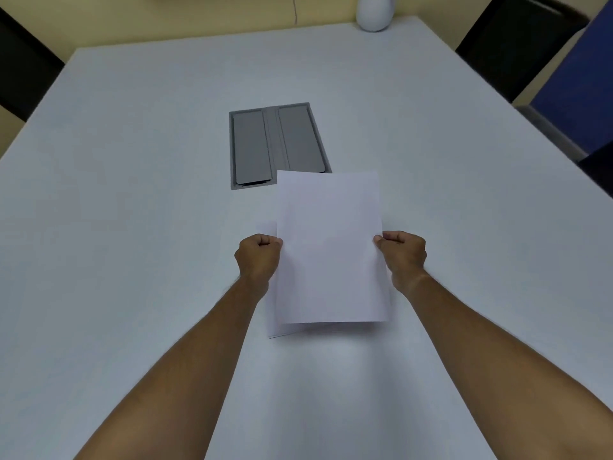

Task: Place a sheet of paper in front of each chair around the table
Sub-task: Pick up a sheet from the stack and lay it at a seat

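Note:
I hold a top sheet of white paper (328, 247) above the white table (132, 194), a little in front of me. My left hand (258, 257) grips its left edge and my right hand (403, 257) grips its right edge. Beneath it, more white paper (272, 313) sticks out at the left and bottom; which hand holds that lower paper I cannot tell. A black chair (517, 41) stands at the far right corner. Another black chair (23, 71) stands at the far left.
A grey cable-box lid (265, 144) is set into the table's middle, just beyond the paper. A white round vase (374, 11) stands at the far edge. A blue panel (577, 91) and a dark shape are at the right.

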### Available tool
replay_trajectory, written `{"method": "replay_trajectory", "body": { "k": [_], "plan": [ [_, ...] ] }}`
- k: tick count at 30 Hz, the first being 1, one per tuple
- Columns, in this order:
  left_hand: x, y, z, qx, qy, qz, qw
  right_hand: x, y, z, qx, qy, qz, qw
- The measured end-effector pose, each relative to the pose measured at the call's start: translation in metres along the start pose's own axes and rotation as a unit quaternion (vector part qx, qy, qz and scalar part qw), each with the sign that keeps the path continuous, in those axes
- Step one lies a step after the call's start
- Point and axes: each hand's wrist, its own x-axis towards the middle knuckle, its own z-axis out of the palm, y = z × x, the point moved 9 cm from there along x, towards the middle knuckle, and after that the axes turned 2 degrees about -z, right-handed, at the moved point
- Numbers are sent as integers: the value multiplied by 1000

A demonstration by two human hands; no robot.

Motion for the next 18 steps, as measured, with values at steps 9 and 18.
{"method": "replay_trajectory", "body": {
  "k": [9, 18],
  "plan": [
    [-40, 39, 46, -25, -104, 43, 993, -29, -13, -93, 91, 47, -10, 995],
    [-113, 74, 116, -39, -177, 86, 980, -40, -23, -207, 135, 68, -40, 988]
  ]
}}
